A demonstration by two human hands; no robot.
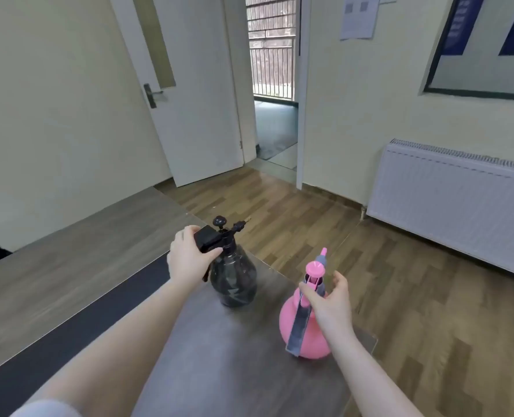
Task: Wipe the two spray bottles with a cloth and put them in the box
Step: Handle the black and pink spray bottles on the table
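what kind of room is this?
Probably an office or institutional room, not a home: a framed notice board and printed sheets on the wall, a panel radiator, and a plain door open to a barred corridor.

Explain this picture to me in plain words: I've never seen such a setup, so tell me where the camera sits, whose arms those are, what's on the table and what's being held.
There is no machine here. The single picture comes from a wide-angle camera worn on a person's head, looking forward and down, so the two bare arms reaching in from the bottom are that person's own.

Two spray bottles stand upright on the table. The left hand is closed around the handle of the black bottle. The right hand is half open at the pump top of the pink bottle, thumb touching it; I cannot tell whether it grips yet.

No cloth or box shows in this view, so wiping has not visibly begun. Behind are an open door and a radiator.
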